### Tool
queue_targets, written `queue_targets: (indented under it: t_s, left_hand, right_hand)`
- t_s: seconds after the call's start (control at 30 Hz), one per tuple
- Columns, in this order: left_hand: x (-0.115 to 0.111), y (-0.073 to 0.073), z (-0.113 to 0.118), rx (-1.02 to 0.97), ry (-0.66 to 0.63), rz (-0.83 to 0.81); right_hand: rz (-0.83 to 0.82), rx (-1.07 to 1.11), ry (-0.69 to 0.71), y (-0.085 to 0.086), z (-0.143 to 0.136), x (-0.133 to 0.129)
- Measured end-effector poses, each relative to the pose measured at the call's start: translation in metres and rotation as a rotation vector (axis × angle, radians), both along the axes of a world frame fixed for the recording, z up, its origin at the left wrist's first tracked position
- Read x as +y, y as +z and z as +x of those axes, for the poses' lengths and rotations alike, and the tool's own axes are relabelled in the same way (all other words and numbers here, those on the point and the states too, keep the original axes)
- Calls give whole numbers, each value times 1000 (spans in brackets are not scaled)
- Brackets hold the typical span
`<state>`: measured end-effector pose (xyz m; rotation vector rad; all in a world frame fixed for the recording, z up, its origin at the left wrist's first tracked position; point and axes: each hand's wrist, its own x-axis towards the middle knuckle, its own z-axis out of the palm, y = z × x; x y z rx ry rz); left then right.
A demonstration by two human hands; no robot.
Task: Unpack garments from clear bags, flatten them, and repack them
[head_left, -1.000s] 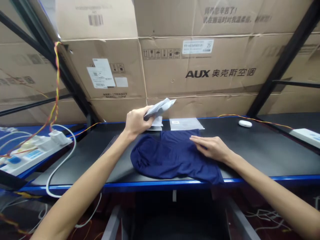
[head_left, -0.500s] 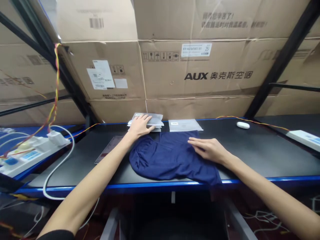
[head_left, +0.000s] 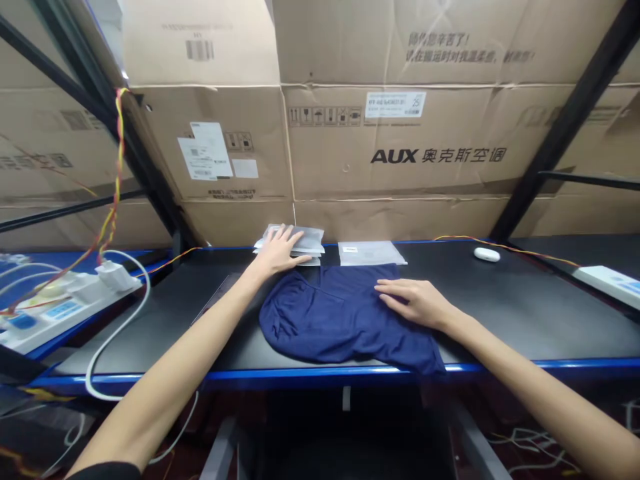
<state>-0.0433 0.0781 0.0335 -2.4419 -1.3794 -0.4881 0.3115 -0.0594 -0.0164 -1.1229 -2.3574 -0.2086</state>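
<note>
A navy blue cloth (head_left: 325, 320) lies spread on the black table, its lower right corner reaching over the front edge. My right hand (head_left: 413, 300) rests flat on the cloth's right part, fingers stretched to the left. At the back, my left hand (head_left: 277, 252) lies with fingers spread on a small stack of translucent packets (head_left: 311, 241). To the right of that stack, behind the cloth, is another flat translucent packet (head_left: 371, 253) with a small white label; neither hand touches it.
A dark flat object (head_left: 220, 293) lies partly behind my left forearm. White power strips (head_left: 60, 313) with cables stand at the left, another (head_left: 613, 283) at the right. A small white case (head_left: 487, 255) sits at the back right. Cardboard (head_left: 400, 180) walls the back.
The fingers of my left hand have spread a little more on the stack. My right hand stays on the cloth, almost unmoved. The view has shifted slightly.
</note>
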Motion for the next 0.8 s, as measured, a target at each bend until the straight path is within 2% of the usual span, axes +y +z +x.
queue_targets:
  t_s: [0.07, 0.13, 0.2, 0.27, 0.37, 0.47, 0.67, 0.8]
  left_hand:
    - [-13, 2, 7, -37, -75, 3]
    - [-31, 1, 16, -59, -221, -22]
    - [-52, -5, 23, -29, -367, -148]
    - [-69, -15, 27, 2, -428, -286]
    - [-84, -28, 28, 38, -423, -433]
    - [-89, -33, 28, 38, -401, -483]
    - [-90, -31, 27, 8, -414, -459]
    - [-80, -32, 30, -56, -393, -394]
  right_hand:
    - [-44, 23, 12, 3, -2, 3]
    - [-109, 15, 24, 5, -5, 6]
    - [-200, -25, 21, 8, -10, 9]
    - [-303, -68, 9, 10, -16, 11]
    - [-435, -126, 1, 11, -24, 13]
    - [-477, -155, 9, 9, -25, 14]
    - [-414, -107, 30, 1, -20, 13]
    - [-327, -118, 18, 5, -19, 16]
